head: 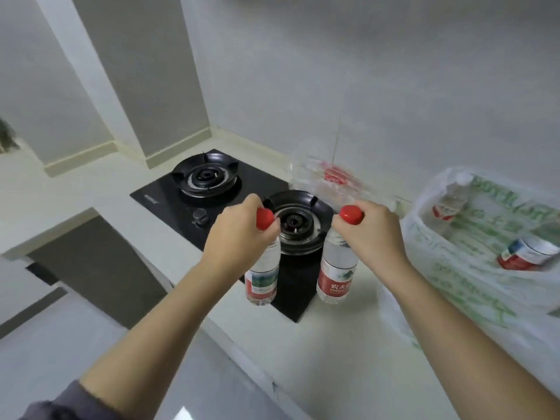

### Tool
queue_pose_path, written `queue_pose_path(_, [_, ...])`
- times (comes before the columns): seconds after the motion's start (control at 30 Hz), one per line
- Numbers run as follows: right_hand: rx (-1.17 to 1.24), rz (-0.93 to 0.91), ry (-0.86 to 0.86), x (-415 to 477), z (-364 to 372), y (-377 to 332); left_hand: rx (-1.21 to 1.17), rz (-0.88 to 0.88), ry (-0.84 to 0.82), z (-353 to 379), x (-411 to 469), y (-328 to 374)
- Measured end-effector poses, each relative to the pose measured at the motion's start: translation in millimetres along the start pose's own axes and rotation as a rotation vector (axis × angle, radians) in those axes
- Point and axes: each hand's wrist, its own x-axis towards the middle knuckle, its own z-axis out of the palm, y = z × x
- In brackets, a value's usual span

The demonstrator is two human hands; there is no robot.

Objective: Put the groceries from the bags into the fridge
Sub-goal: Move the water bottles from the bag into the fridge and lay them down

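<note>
Head view. Just below centre, the left hand at 7 o'clock and the right hand at 5 o'clock each hold one water bottle by the neck, fingers curled tight under the red cap. The left bottle and right bottle hang upright over the near edge of the gas hob. Whether their bases touch it cannot be told.

Handling: the bottles look full, so fairly heavy for their size. The thin walls will likely dent under a squeeze and the plastic is smooth. The stiff neck below the cap ridge is the surest hold; the labelled waist is the alternative.

Count: three bottles are visible, two in hand and one third bottle lying in the plastic bag at 3 o'clock. One can lies there too. A clear wrapper sits at 1 o'clock on the counter, contents unclear. No fridge is in view.
</note>
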Motion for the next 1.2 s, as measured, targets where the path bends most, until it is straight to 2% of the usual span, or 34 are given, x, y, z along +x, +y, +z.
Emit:
queue_pose_path(0.1, [-0.016, 0.075, -0.011, -24.4, 21.7, 19.7, 0.053, -0.084, -0.052, 20.2, -26.5, -27.0])
queue_pose_path(0.23, [-0.049, 0.099, 0.018, -42.2, 38.2, 34.3, 0.075, -0.113, -0.099, 40.6, -45.8, -44.6])
queue_pose_path(0.53, [-0.055, 0.102, 0.072, -56.6, 54.3, 47.0, -0.012, -0.058, -0.030, 52.4, -51.9, -52.4])
queue_pose_path(0.73, [-0.073, 0.040, 0.122, -62.5, 59.2, 55.4, -0.233, -0.020, 0.024, 63.1, -61.9, -72.7])
queue_pose_path(0.87, [0.097, 0.023, 0.175, -70.1, 72.2, 72.4, -0.388, -0.040, 0.095, 77.8, -68.3, -81.1])
queue_pose_path(1.03, [0.447, 0.136, 0.098, -71.7, 95.6, 85.4, -0.628, -0.115, -0.011, 106.5, -78.8, -87.7])
queue_pose_path(1.2, [0.529, 0.148, 0.122, -80.1, 110.4, 99.3, -0.663, -0.169, 0.068, 130.9, -82.9, -97.9])
